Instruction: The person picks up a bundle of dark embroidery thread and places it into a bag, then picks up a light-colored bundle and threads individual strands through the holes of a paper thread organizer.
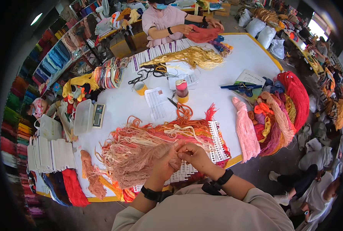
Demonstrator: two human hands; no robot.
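Observation:
My left hand (166,161) is closed around a hank of dusty-pink thread (135,167), whose loose ends fan out to the left. Right beside it, my right hand (196,157) is closed in a pinch at the gathered end of the hank; what lies between its fingertips is too small to make out. Under the hank spreads a thick pile of red, orange and cream threads (119,138). White cards with rows of punched holes (217,142) lie along the pile's right side, and more show below my hands.
Across the white table (213,104), a person (165,25) handles red thread (204,34). Pink and red skeins (247,131) lie at right. Thread cones (182,90), scissors (156,71), paper (156,102) and a clipboard (246,86) sit mid-table. A scale (98,115) and plastic box (83,117) stand left.

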